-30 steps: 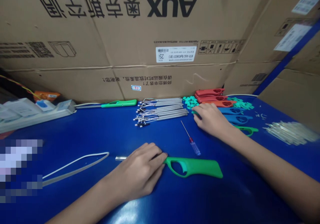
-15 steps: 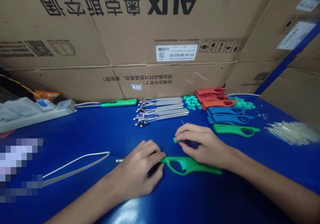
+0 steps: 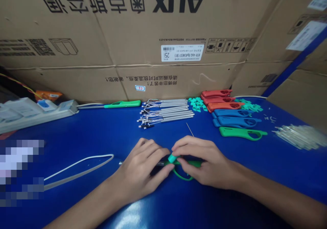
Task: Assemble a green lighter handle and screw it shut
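Note:
A long-nosed green lighter (image 3: 196, 163) lies across the blue table in front of me, its metal tube (image 3: 160, 163) pointing left. My left hand (image 3: 146, 166) is closed over the tube, whose tip shows beyond the wrist side. Between the thumb and fingers of my right hand (image 3: 201, 159) is a small teal collar (image 3: 172, 158), at the joint of tube and handle. Whether the collar sits around the tube is not clear. The right hand covers most of the handle; part of the trigger loop shows below it.
Silver tubes with wires (image 3: 176, 110), teal collars (image 3: 196, 103) and red, orange, blue and green handles (image 3: 240, 133) lie at the back. Clear thin pieces (image 3: 298, 136) are at right. A thin pin (image 3: 189, 129) lies behind my right hand. A white cable (image 3: 87, 159) and power strip (image 3: 38, 115) are left.
My right hand has come down and left with the teal collar, from above the lighter to the front end of its handle. The left hand's fingertips now meet it there.

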Demonstrator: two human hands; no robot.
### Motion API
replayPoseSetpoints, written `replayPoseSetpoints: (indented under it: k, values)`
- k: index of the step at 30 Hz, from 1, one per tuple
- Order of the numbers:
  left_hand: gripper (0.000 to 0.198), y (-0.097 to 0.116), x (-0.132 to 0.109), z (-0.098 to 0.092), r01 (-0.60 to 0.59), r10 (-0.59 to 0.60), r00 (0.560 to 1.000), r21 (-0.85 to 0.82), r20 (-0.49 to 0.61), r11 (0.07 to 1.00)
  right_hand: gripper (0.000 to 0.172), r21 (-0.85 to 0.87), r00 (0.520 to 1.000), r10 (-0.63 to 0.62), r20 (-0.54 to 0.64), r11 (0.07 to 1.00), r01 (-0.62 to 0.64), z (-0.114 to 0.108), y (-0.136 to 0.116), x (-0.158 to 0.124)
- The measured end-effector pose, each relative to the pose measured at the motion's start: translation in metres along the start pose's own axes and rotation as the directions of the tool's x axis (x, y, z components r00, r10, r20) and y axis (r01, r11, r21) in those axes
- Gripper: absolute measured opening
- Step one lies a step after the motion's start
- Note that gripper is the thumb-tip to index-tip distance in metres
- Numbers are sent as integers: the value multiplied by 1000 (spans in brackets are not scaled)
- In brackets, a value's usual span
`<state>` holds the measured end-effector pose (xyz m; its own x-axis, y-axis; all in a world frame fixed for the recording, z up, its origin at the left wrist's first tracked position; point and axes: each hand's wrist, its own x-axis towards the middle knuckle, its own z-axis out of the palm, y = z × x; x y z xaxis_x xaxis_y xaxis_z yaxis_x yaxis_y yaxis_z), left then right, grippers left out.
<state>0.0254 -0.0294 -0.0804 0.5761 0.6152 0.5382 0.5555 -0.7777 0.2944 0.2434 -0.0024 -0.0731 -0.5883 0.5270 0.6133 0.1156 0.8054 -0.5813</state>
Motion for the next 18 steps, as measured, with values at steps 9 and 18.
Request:
replayPoseSetpoints:
  k: [9, 18]
  values:
    - [10, -1, 1, -2, 1, -1, 1000, -14, -20, 1000, 16, -10, 998, -61, -25, 998, 61, 1, 3, -2]
    - [8, -20, 0, -10, 50, -47, 996, 38, -70, 998, 32, -287, 852, 370, 370, 918, -274, -8, -5, 1]
